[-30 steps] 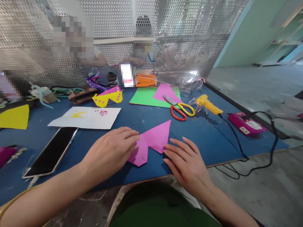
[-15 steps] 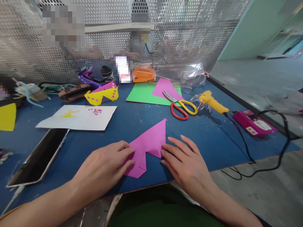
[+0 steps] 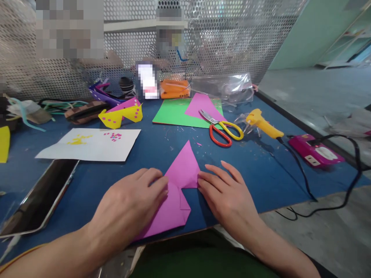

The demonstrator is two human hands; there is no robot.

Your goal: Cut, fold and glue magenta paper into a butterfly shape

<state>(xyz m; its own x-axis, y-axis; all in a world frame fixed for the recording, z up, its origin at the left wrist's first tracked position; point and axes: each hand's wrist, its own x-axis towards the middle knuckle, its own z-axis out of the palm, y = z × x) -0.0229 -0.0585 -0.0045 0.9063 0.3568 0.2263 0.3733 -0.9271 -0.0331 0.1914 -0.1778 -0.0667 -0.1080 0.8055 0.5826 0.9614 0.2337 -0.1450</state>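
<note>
A pink paper cutout [image 3: 185, 166], shaped like an eye mask with a notch in its lower edge, lies on the blue table between my hands. Its narrow tip points away from me, and fold or cut lines run near the notch. My left hand [image 3: 130, 204] covers its left side, fingers and thumb closed on the paper. On the other side, the thumb and nearest fingertips of my right hand [image 3: 228, 197] hold the paper's right edge, while the outer fingers stretch out over the table. Beyond them lie scissors [image 3: 216, 125] with one red and one yellow handle.
A yellow glue gun [image 3: 265, 123] and a magenta power strip [image 3: 315, 150] with black cords lie right. Green card [image 3: 171, 114] with pink paper is at the back. Left are a yellow dotted paper mask [image 3: 121, 116], a white sheet [image 3: 95, 150] and a phone [image 3: 40, 197].
The pink cutout has turned anticlockwise, its tip swinging left and its lower part moving right and nearer to me. Both hands stay at its sides. A small pink scrap now shows beyond it.
</note>
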